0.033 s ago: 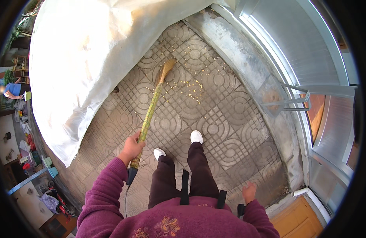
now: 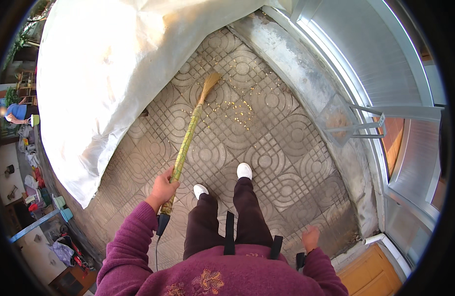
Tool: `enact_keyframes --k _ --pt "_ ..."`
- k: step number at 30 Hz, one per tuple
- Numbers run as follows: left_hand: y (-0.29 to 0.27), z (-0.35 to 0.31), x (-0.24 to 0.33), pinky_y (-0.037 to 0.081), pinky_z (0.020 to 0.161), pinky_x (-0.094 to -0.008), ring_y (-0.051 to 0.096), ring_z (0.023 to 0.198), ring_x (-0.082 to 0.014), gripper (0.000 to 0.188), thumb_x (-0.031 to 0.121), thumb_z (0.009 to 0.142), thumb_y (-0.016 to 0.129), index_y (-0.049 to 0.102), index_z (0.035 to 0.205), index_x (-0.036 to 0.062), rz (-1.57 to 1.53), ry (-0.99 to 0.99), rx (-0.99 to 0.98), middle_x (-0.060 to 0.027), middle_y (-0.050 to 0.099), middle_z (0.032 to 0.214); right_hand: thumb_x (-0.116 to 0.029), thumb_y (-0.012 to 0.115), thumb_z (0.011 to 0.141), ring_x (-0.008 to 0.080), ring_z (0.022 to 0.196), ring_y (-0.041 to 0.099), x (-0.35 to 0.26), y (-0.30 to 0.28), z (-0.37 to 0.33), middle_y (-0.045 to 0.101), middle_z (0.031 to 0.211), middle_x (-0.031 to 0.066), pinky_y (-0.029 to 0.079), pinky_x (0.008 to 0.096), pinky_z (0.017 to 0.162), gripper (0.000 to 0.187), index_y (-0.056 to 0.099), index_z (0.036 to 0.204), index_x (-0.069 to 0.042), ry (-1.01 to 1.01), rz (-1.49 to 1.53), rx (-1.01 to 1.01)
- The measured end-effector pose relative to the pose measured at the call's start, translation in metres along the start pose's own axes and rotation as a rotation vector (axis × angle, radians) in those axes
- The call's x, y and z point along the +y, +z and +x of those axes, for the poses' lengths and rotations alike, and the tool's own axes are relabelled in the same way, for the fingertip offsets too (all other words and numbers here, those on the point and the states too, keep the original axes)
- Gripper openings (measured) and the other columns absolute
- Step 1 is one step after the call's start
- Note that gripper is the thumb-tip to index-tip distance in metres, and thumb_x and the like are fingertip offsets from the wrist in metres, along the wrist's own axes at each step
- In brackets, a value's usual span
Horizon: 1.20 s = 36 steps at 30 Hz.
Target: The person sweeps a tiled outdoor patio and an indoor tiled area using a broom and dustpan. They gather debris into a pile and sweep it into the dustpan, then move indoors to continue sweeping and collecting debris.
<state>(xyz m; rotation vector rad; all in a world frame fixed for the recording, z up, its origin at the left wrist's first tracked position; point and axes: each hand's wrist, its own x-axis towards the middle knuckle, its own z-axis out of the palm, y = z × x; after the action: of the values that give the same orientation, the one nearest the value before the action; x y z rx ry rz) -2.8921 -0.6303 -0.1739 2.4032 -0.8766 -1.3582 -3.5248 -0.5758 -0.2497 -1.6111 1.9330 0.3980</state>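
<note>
While your left hand (image 2: 164,189) is closed around a long broom with a yellow-green patterned handle (image 2: 187,140), gripping it near its black tapered end (image 2: 163,223), a thin dark cord (image 2: 157,251) hangs from that end beside your purple knitted sleeve (image 2: 131,236); the broom slants forward and a little to the right, its tan straw bristles (image 2: 209,85) out ahead of your white shoes (image 2: 244,170), though you cannot tell from here whether they touch the grey paving with raised circles and grids (image 2: 287,190); small yellow grains (image 2: 242,116) lie scattered on that paving, mostly to the right of the bristles; your right hand (image 2: 310,238) hangs low on the other side, fingers seemingly curled, yet how far open it is, or whether it holds anything, cannot be told; a small pale label (image 2: 383,119) sits on the grey metal door handle (image 2: 366,135) at right, its markings too small to read; a large translucent white plastic sheet (image 2: 97,84) spreads at left.
</note>
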Motion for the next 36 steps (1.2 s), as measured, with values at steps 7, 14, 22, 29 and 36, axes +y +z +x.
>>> enact_keyframes --k 7,14,22,29,36 --pt "-0.034 0.03 -0.003 0.048 0.084 -0.0389 0.062 0.097 -0.037 0.066 0.015 0.072 0.061 0.043 0.133 -0.0019 0.231 0.067 0.25 -0.0268 0.063 0.101 -0.014 0.067 0.07 0.0388 0.096 0.055 -0.013 -0.012 0.017 0.058 0.102 0.0241 0.045 0.0452 0.083 0.037 0.063 0.103 0.003 0.002 0.081 0.07" --pt "-0.055 0.175 0.015 0.049 0.079 -0.043 0.062 0.09 -0.0408 0.044 0.015 0.071 0.061 0.055 0.112 -0.0021 0.363 0.009 0.219 -0.0262 0.064 0.091 -0.014 0.065 0.07 0.0388 0.103 0.051 -0.014 0.004 -0.018 0.057 0.104 0.0225 0.041 0.0458 0.09 0.038 0.062 0.104 0.002 0.049 -0.028 0.007" --pt "-0.035 0.091 0.023 0.048 0.084 -0.0422 0.059 0.096 -0.0407 0.066 0.012 0.071 0.059 0.041 0.134 0.0011 0.364 0.157 -0.01 -0.0277 0.062 0.098 -0.013 0.066 0.07 0.038 0.099 0.052 -0.05 -0.012 -0.023 0.057 0.101 0.0214 0.041 0.0456 0.086 0.037 0.062 0.103 0.002 0.067 0.018 0.022" --pt "-0.06 0.09 0.027 0.048 0.082 -0.0436 0.06 0.093 -0.0411 0.063 0.012 0.072 0.06 0.043 0.133 0.0011 0.319 0.27 0.137 -0.0274 0.062 0.097 -0.014 0.065 0.071 0.0383 0.1 0.051 -0.078 -0.023 -0.019 0.057 0.102 0.0213 0.04 0.0457 0.087 0.038 0.062 0.104 0.003 0.1 0.067 0.059" --pt "-0.051 0.225 0.079 0.048 0.081 -0.0445 0.061 0.092 -0.0407 0.055 0.013 0.071 0.061 0.049 0.123 -0.0011 0.411 0.184 0.165 -0.0277 0.062 0.094 -0.016 0.065 0.071 0.0393 0.103 0.049 -0.076 -0.015 -0.042 0.056 0.103 0.0223 0.039 0.0465 0.09 0.038 0.061 0.105 0.002 0.118 0.019 0.035"
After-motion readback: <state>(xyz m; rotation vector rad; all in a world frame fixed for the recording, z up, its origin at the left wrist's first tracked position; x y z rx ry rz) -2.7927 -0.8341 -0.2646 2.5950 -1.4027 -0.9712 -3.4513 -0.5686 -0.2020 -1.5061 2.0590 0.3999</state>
